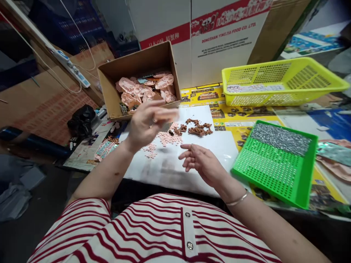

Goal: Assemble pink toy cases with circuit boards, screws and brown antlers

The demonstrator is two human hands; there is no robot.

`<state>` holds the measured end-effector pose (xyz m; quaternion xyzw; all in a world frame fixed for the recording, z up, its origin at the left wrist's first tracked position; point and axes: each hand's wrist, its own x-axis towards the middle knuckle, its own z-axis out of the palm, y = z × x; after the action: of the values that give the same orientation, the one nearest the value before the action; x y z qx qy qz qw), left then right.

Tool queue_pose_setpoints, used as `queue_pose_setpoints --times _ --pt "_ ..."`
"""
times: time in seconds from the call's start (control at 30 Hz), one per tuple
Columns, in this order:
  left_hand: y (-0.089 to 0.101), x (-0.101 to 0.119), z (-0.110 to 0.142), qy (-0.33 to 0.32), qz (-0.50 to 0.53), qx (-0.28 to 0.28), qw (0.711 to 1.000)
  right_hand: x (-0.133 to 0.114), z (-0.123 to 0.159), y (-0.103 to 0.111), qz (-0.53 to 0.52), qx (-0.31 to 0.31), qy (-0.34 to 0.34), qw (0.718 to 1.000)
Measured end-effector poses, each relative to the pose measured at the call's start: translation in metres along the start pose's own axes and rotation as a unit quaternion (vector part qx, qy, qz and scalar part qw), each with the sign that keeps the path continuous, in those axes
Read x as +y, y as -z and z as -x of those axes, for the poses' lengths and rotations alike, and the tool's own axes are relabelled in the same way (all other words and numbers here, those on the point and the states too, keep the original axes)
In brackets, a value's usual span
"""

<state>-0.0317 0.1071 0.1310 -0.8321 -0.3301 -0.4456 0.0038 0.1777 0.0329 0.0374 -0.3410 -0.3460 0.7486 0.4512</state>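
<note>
The left hand (143, 128) has its thumb and fingers closed around a flat, pale pink moulded piece (166, 115), its exact shape lost to blur. Hand and piece hang above the far part of the work surface, in front of the box opening; whether the piece touches anything below cannot be told. The right hand (204, 162) holds nothing: its fingers are loosely spread and half curled, pointing left over a white flat sheet (222, 153).

On that sheet, beyond the hands, lie a loose scatter of tiny pale pink bits (168, 138) and, just right of them, clumps of brown, knobbly pieces (200, 130). Far left stands an open brown cardboard box (108, 93), heaped with larger pink moulded pieces (127, 86). To the right sits a green perforated plastic tray (314, 171) with small, shiny grey pieces (279, 137) along its far side; beyond it is a yellow slotted plastic basket (246, 100).

The step in hand looks like handling one pink piece between box and sheet; which way it is headed cannot be told. The next move seems to call for a firm pinch on the piece, clear of the brown clumps, with the right hand ready to help.
</note>
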Motion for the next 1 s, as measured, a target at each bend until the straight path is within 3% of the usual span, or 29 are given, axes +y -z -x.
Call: queue_pose_setpoints --times 0.13,0.23,0.33,0.4,0.43,0.47,0.5,0.57,0.63,0.67,0.87,0.93,1.0 --pt "-0.028 0.024 0.051 -0.130 -0.056 -0.050 0.989 -0.002 0.011 0.002 -0.105 -0.046 0.012 0.993" --pt "-0.043 0.027 0.083 -0.166 -0.052 -0.064 0.983 0.008 0.020 0.010 -0.127 -0.049 0.022 0.990" --pt "-0.053 0.030 0.113 -0.122 -0.007 -0.064 0.990 0.019 0.028 0.015 -0.145 -0.022 0.019 0.989" --pt "-0.057 0.036 0.132 -0.019 0.069 -0.032 0.997 0.025 0.032 0.017 -0.148 -0.005 0.015 0.989" --pt "-0.058 0.040 0.141 0.064 0.125 -0.010 0.990 0.027 0.033 0.017 -0.149 -0.001 0.013 0.989" --pt "-0.059 0.044 0.147 0.165 0.193 0.006 0.967 0.030 0.034 0.016 -0.150 0.000 0.009 0.989" --pt "-0.060 0.048 0.151 0.270 0.270 0.006 0.924 0.032 0.035 0.015 -0.152 -0.004 0.004 0.988" --pt "-0.062 0.056 0.152 0.439 0.427 -0.038 0.790 0.037 0.035 0.012 -0.152 -0.023 -0.014 0.988" --pt "-0.063 0.061 0.145 0.511 0.535 -0.074 0.669 0.043 0.035 0.007 -0.146 -0.045 -0.033 0.988" --pt "-0.063 0.063 0.140 0.519 0.566 -0.075 0.635 0.046 0.035 0.005 -0.142 -0.052 -0.039 0.988" --pt "-0.059 0.065 0.124 0.539 0.610 -0.095 0.573 0.061 0.032 0.001 -0.095 -0.040 -0.012 0.995" --pt "-0.056 0.063 0.123 0.550 0.603 -0.110 0.567 0.062 0.031 0.003 -0.072 -0.015 0.003 0.997" --pt "-0.051 0.063 0.122 0.550 0.593 -0.103 0.579 0.062 0.030 0.007 -0.063 0.057 0.022 0.996"
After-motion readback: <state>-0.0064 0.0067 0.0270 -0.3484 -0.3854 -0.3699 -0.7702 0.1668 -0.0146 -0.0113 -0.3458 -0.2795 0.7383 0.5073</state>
